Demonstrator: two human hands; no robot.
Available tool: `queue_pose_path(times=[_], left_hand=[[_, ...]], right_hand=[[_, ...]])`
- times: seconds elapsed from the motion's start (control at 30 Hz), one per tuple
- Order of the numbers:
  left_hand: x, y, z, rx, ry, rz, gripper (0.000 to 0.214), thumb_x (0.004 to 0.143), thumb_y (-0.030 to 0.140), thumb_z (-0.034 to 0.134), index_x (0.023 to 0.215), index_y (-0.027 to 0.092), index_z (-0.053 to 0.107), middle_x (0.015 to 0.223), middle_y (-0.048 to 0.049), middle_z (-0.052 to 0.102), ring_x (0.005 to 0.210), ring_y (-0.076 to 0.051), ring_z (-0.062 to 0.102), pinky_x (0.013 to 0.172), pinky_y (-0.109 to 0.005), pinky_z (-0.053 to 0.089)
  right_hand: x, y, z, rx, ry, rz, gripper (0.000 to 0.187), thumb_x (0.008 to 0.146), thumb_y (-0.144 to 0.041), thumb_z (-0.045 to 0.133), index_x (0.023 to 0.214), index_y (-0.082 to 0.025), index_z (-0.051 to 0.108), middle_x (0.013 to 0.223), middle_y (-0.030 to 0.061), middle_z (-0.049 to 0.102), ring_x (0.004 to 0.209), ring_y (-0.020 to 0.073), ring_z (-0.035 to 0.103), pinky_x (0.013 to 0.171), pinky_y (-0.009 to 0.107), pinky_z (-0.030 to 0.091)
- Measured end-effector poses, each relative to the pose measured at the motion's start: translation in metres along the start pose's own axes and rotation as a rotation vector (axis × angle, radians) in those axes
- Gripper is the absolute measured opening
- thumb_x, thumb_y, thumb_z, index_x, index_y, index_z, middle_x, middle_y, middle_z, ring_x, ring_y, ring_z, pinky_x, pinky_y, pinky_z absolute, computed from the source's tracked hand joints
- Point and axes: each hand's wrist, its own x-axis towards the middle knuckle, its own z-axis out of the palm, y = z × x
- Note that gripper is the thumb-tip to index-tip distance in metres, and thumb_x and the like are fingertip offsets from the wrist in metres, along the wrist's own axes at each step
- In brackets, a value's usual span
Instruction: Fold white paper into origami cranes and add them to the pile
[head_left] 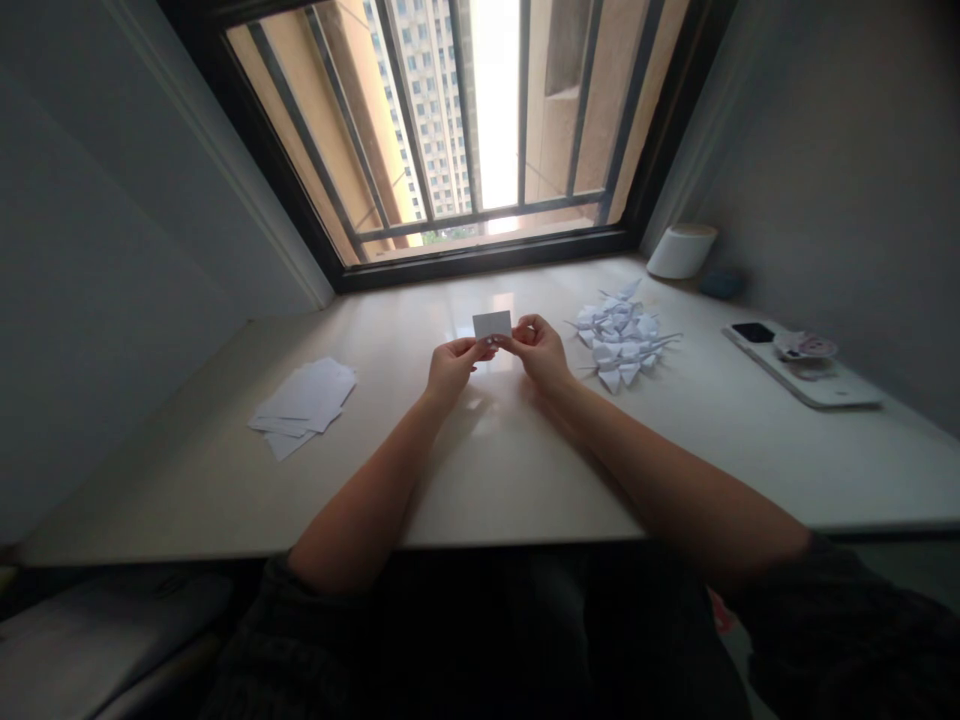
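Between my two hands a small white piece of paper is held up above the table, its straight top edge facing the window. My left hand pinches its lower left part with thumb and fingers. At its lower right, my right hand grips it too, the thumbs meeting near the bottom edge. Whether the paper is folded double I cannot tell. To the right of my right hand lies a heap of folded white paper cranes. A loose stack of white paper sheets rests on the left.
The white table runs up to a barred window. On the right lies a white phone with a round grip on its back. A white cylindrical container and a dark rounded object stand at the back right by the wall.
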Motion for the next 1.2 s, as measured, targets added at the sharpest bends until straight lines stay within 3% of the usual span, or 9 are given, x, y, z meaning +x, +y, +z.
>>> queue_pose_path(times=[0.27, 0.6, 0.77, 1.0, 1.2], left_hand=[[0.0, 0.003, 0.0, 0.018, 0.016, -0.018, 0.036, 0.065, 0.053, 0.074, 0.075, 0.019, 0.072, 0.076, -0.0082, 0.072, 0.08, -0.022, 0.066, 0.067, -0.03, 0.038], [-0.002, 0.002, 0.0, -0.005, -0.04, -0.042, 0.039, 0.063, 0.055, 0.075, 0.076, 0.019, 0.069, 0.079, -0.009, 0.072, 0.081, -0.022, 0.066, 0.07, -0.031, 0.039], [-0.004, -0.001, 0.001, 0.028, -0.125, -0.027, 0.039, 0.067, 0.051, 0.073, 0.088, 0.018, 0.071, 0.086, -0.0095, 0.072, 0.083, -0.022, 0.065, 0.072, -0.031, 0.04], [0.001, 0.0, -0.002, 0.025, 0.015, 0.035, 0.043, 0.067, 0.055, 0.072, 0.089, 0.019, 0.069, 0.08, -0.0056, 0.07, 0.075, -0.017, 0.061, 0.066, -0.027, 0.041], [0.0, 0.001, -0.003, 0.018, -0.036, 0.047, 0.039, 0.064, 0.054, 0.074, 0.079, 0.018, 0.07, 0.076, -0.0041, 0.067, 0.071, -0.015, 0.058, 0.067, -0.027, 0.042]], right_hand=[[-0.002, 0.002, -0.001, -0.082, 0.049, -0.028, 0.042, 0.062, -0.048, 0.071, 0.08, -0.025, 0.042, 0.062, -0.006, 0.06, 0.061, 0.013, 0.058, 0.063, 0.027, 0.044], [0.002, 0.008, -0.001, -0.141, 0.087, -0.086, 0.034, 0.068, -0.037, 0.064, 0.092, -0.026, 0.042, 0.061, -0.0077, 0.054, 0.058, 0.0122, 0.052, 0.059, 0.026, 0.04], [0.004, 0.014, -0.005, -0.214, 0.053, -0.131, 0.041, 0.072, -0.041, 0.063, 0.105, -0.026, 0.043, 0.068, -0.0057, 0.058, 0.063, 0.014, 0.057, 0.064, 0.028, 0.042], [-0.007, -0.003, -0.007, -0.477, -0.057, -0.283, 0.029, 0.081, -0.031, 0.056, 0.109, -0.028, 0.049, 0.075, -0.0031, 0.063, 0.063, 0.0149, 0.055, 0.066, 0.029, 0.041], [-0.01, -0.003, -0.007, -0.583, -0.153, -0.325, 0.031, 0.082, -0.029, 0.056, 0.113, -0.029, 0.051, 0.075, -0.0031, 0.063, 0.061, 0.0152, 0.055, 0.065, 0.029, 0.04]])
